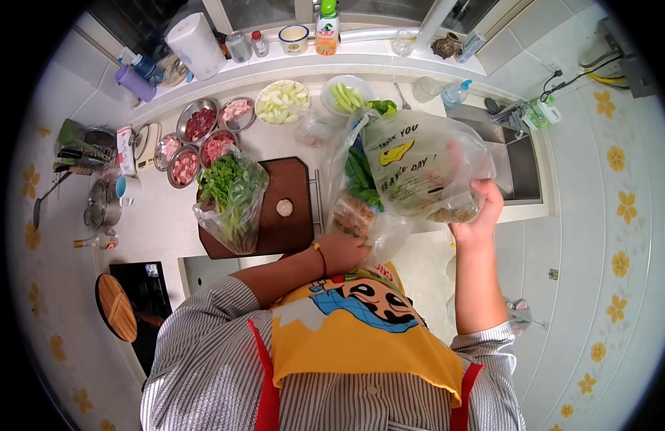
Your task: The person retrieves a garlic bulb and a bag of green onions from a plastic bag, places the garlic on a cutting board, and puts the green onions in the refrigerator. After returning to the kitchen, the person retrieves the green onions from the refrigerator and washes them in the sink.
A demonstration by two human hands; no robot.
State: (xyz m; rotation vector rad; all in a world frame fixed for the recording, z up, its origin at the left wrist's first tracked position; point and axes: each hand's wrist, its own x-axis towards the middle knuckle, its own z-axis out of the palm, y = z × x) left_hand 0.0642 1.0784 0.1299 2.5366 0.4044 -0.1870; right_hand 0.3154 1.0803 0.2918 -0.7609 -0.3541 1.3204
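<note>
Clear plastic, printed with black letters and a yellow mark, makes up the bag [418,161] that the right hand [476,215] holds up above the counter [167,215], just beside the sink [523,169]. That hand grips it from below, with the thumb on the near side and the fingers showing faintly through the film. Something brownish and grainy lies in the bag's bottom. The left hand [344,250] is closed on the plastic of a second bag [354,215], just left of the first, which holds a pale brown lump. Dark leaves [361,179] show between the two bags. To the left lies a brown board [293,233] with a small round pale piece [284,207] on it and a bag of greens [235,194] over its left edge. Behind stand steel bowls of meat [201,123], a plate [282,102] of chopped white vegetable and a bowl of green stalks [347,95].
</note>
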